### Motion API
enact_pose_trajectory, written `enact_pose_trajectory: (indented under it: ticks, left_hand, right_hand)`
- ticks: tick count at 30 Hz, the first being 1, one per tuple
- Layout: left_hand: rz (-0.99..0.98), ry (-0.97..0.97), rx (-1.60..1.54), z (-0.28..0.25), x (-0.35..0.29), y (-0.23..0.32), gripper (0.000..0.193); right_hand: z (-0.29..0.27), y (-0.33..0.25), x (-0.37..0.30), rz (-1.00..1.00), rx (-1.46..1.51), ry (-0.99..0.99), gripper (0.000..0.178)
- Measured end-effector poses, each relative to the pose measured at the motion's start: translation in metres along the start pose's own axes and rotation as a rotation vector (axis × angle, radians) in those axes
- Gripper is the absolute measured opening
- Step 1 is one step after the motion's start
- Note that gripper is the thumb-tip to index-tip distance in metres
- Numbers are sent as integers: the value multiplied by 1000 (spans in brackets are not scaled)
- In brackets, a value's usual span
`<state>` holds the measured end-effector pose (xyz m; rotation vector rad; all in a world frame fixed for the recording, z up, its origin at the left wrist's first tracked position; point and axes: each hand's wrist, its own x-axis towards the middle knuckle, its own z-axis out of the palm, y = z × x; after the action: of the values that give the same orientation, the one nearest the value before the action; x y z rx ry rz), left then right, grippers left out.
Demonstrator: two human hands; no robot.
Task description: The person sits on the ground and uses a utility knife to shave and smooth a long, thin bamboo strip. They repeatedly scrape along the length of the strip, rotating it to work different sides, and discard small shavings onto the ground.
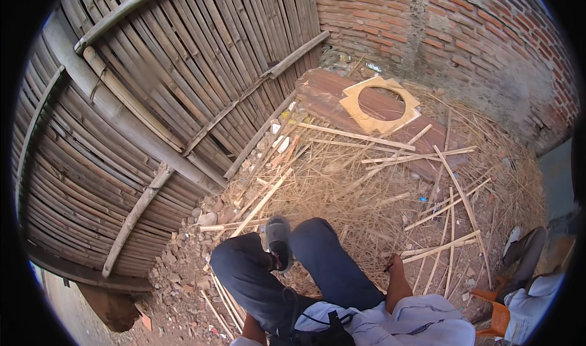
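My right hand (395,264) hangs low beside my right knee. Its back faces up and its fingers are too small and dark to make out. Close to it lie the ends of pale split-bamboo strips (441,249); I cannot tell whether the hand touches them. Of my left arm, only a bit of forearm (253,330) shows by my left thigh, and the hand itself is hidden. More pale strips (227,303) lie on the ground beside that leg. My bent knees, in dark trousers (326,254), fill the lower middle, with one dark shoe (279,239) showing.
A bamboo fence (152,89) rises at left, a brick wall (488,47) at the back. Straw (342,193) and crossed strips cover the ground. A cardboard piece with a round hole (351,105) lies on a brown board (323,95). Another person's leg (528,251) and an orange chair (497,318) are at right.
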<state>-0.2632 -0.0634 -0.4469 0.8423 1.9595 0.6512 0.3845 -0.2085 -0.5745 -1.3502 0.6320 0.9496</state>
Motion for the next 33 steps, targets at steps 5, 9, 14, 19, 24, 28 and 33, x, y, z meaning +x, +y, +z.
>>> enact_pose_trajectory:
  ticks: [5,9,14,19,24,28,33]
  left_hand:
    - [-18,18,-1,-8,-7,-6,30]
    - [-15,9,-11,-5,-7,-2,30]
    - [-5,-12,-27,-2,-5,3,30]
    - [55,-52,-64,-3,3,20,30]
    - [161,-51,-146,-37,21,60,30]
    - [397,-80,-211,-53,42,183,30]
    - [611,-64,-167,-60,-14,366,34]
  right_hand:
    - [51,-13,-35,64,-7,67,23]
    - [54,-23,-27,145,185,2,23]
    - [62,-33,-14,16,289,-46,17]
    - [116,-90,-44,-173,198,-152,18]
    - [243,-135,-188,-363,160,-396,23]
    - [321,-127,-295,-391,170,-595,27]
    - [378,-86,-392,-651,-334,-714,29]
